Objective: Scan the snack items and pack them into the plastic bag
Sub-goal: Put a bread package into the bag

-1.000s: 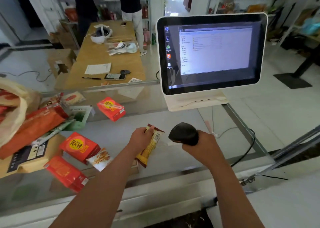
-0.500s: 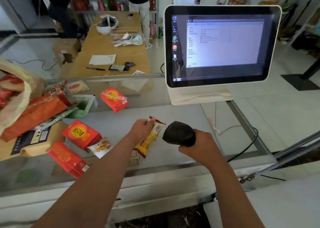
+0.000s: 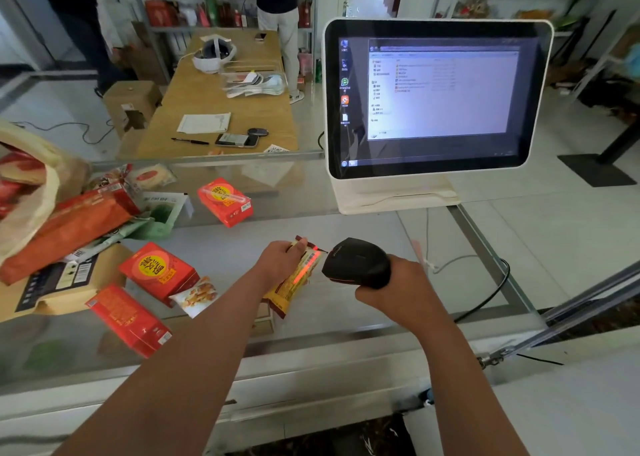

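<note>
You are pinching the yellow snack packet [image 3: 294, 282] over the tabletop [image 3: 346, 310] in your left hand [image 3: 278, 260], your right hand [image 3: 398, 289] gripping the scanner [image 3: 358, 261] that is lighting its barcode, while several red boxes [image 3: 157, 270] are lying unpacked near the plastic bag [image 3: 31, 210].

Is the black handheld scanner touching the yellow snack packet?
Cannot tell. In the head view the black handheld scanner borders the yellow snack packet, with neither gap nor contact plain.
</note>
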`<state>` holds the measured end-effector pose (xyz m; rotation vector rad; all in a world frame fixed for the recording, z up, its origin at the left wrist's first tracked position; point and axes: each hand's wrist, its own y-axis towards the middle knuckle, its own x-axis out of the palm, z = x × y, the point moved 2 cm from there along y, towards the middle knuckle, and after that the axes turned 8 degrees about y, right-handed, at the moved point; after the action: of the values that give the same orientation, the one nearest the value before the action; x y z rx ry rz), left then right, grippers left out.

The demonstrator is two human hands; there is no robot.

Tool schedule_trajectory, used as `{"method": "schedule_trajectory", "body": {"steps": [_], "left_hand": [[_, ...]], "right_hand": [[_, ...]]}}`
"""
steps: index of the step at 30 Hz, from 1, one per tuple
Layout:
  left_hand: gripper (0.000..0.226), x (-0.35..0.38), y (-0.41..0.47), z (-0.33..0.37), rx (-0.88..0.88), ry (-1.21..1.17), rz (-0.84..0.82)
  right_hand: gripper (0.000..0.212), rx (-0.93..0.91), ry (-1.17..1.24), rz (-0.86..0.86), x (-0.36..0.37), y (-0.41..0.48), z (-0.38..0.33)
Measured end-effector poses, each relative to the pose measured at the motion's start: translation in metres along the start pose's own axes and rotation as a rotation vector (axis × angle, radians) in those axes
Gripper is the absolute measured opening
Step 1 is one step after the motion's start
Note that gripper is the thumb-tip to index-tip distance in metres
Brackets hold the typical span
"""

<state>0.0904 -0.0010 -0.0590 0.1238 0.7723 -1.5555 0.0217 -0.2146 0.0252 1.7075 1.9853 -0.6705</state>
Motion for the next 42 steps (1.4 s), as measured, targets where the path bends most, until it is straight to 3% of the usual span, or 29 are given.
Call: {"method": "schedule_trajectory", "body": {"steps": [9,17,23,27,42], "left_hand": [[0.039,0.000,-0.001,0.002,-0.008,-0.054,-0.017],[0.035,0.000,-0.001,0.002,-0.004,-0.077,-0.024],[0.042,0.001,-0.001,0.000,-0.014,-0.106,-0.008],[0.043,0.001,-0.005,0.002,-0.018,-0.122,0.015],[0.043,0.001,-0.021,0.005,-0.026,-0.229,0.090]], "right_hand": [[0.020,0.015,0.007,-0.006,-0.002,0.003,-0.001],[0.033,-0.001,-0.024,-0.005,-0.003,0.003,-0.004],[0.021,0.019,0.013,0.035,0.006,0.007,0.006],[0.033,0.037,0.072,0.008,0.022,0.010,0.021],[0.047,0.069,-0.196,0.157,0.063,0.016,0.038]]}}
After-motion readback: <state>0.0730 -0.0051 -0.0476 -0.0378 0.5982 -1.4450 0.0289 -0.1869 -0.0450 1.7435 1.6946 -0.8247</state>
